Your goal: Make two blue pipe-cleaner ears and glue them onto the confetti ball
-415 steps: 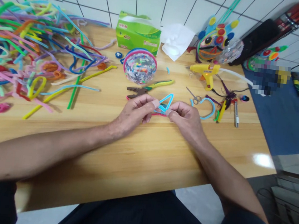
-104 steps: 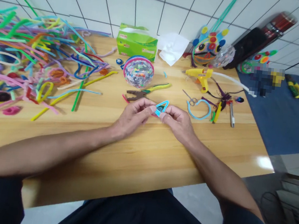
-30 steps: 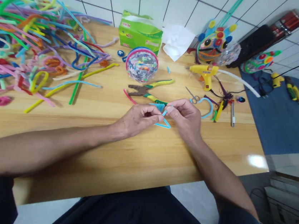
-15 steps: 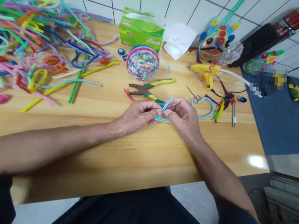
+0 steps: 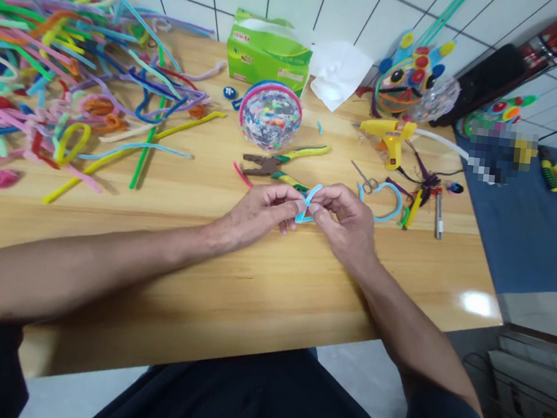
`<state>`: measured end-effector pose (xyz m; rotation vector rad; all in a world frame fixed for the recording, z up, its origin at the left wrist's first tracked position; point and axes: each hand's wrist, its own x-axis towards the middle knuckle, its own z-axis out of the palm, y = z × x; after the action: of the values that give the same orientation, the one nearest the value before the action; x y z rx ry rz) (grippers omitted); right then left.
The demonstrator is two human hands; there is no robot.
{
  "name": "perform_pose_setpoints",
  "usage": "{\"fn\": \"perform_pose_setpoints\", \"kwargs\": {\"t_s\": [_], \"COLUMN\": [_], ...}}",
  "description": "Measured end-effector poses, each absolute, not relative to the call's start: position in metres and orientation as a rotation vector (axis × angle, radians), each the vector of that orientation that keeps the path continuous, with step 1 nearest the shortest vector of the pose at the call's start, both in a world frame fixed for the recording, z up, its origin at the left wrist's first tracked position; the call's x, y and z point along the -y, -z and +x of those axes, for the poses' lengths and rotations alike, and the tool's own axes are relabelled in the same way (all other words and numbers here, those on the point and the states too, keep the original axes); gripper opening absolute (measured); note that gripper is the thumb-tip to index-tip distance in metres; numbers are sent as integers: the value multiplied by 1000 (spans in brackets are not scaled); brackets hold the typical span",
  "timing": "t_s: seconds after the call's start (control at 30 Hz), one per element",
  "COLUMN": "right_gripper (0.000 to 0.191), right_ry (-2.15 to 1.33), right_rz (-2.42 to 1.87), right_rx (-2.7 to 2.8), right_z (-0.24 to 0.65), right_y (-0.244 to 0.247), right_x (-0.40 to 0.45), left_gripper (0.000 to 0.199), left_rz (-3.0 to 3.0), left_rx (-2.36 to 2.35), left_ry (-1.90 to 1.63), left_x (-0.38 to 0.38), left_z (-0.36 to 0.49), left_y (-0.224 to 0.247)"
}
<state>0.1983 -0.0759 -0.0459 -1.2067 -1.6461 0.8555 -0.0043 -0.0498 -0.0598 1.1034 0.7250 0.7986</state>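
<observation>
A light blue pipe cleaner [image 5: 313,193], bent into angles, is pinched between my two hands above the wooden table [image 5: 259,287]. My left hand [image 5: 262,215] grips it from the left with thumb and fingers. From the other side, my right hand [image 5: 344,224] pinches it close to the left fingertips. Part of the pipe cleaner is hidden behind the fingers. Just beyond my hands lie pliers [image 5: 276,163] with yellow and green handles. Another light blue pipe cleaner [image 5: 392,215], curved, rests to the right of my right hand, near small scissors [image 5: 369,184].
Loose, colourful pipe cleaners [image 5: 72,78] heap on the left. At the back stand a decorated bowl [image 5: 269,117], a green tissue pack [image 5: 268,57] and a decorated figure [image 5: 403,82]. A yellow glue gun [image 5: 390,138] and a utility knife [image 5: 439,217] lie to the right.
Both hands keep pinching the pipe cleaner, with its lower bend now at a slightly different angle. The view has shifted a little, so the table items appear slightly displaced.
</observation>
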Motion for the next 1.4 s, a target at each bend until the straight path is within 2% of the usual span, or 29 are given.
{"fn": "perform_pose_setpoints", "kwargs": {"t_s": [0.23,0.5,0.7,0.87,1.03,1.4], "right_gripper": [10,10,23,20,32,44], "right_ry": [-909,-799,-806,-859,-948,-1098], "right_rz": [-1155,-1189,-1141,-1189,-1181,-1253], "right_rx": [1607,1697,1728,1671,1622,1443], "right_z": [198,200,200,199,199,189], "right_y": [47,43,33,34,33,39], "right_x": [78,79,81,81,82,82], "left_gripper": [19,20,27,32,30,37], "left_rz": [1111,1066,1121,1245,1349,1254], "left_rx": [-729,-721,-729,-763,-778,-735], "left_ry": [-823,-834,-889,-933,-976,-992], "left_x": [49,49,52,55,58,58], "left_z": [-5,-6,-5,-5,-6,-5], "left_y": [59,57,57,56,53,57]}}
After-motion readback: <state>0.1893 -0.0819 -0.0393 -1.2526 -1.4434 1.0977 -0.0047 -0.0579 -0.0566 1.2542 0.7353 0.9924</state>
